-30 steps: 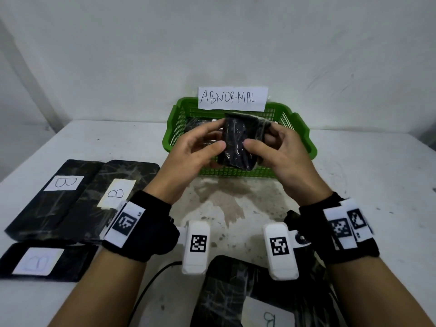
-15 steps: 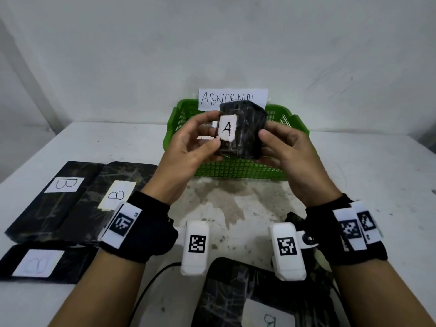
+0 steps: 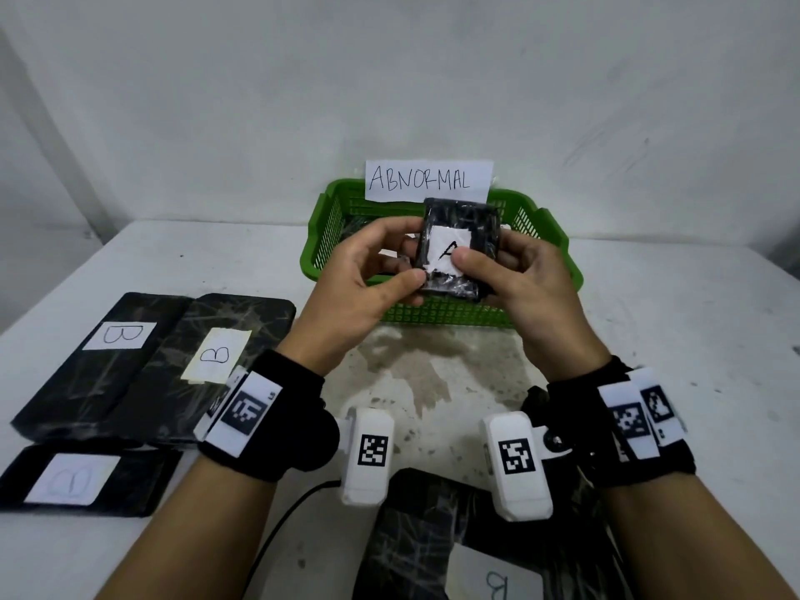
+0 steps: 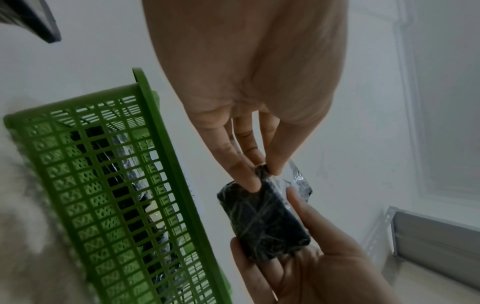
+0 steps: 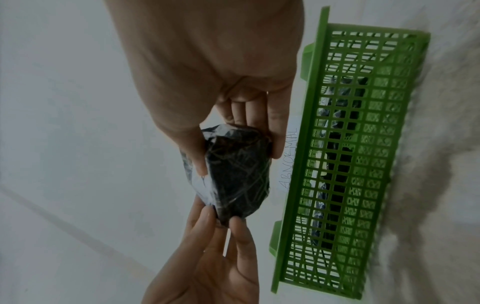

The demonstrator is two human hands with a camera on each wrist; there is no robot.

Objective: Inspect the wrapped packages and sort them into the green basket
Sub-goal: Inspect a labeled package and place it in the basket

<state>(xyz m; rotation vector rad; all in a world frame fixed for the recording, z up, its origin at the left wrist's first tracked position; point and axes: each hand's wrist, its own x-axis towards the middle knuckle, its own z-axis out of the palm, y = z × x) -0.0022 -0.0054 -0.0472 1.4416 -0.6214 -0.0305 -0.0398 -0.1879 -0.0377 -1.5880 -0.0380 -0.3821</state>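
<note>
Since half a second ago you have lowered the small wrapped package (image 3: 459, 249) a little, so the whole "ABNORMAL" sign (image 3: 428, 181) now shows above it, and your right thumb has slid onto the lower right corner of its white "A" label (image 3: 446, 249). Your white table (image 3: 216, 262) carries the green basket (image 3: 558, 240) at the far middle, with the sign standing at its far rim; through the mesh in both wrist views you can see dark wrapped things already lying inside. Three larger black packages marked "B" lie flat at your left: two side by side (image 3: 108, 357) (image 3: 216, 361) and one nearer you (image 3: 82, 482). A fourth "B" package (image 3: 476, 552) lies right under your wrists. Your forearms reach forward from the near edge, wrists nearly level, both hands meeting in the air over the basket's near wall. Your left hand (image 3: 359, 288) has its palm turned inward and pinches the package's left edge between thumb and curled fingertips. Your right hand (image 3: 519, 283) cups the package from the right and behind, thumb pressed on the front, fingers wrapped round the back. You hold the package upright, label facing you, clear of the basket
</note>
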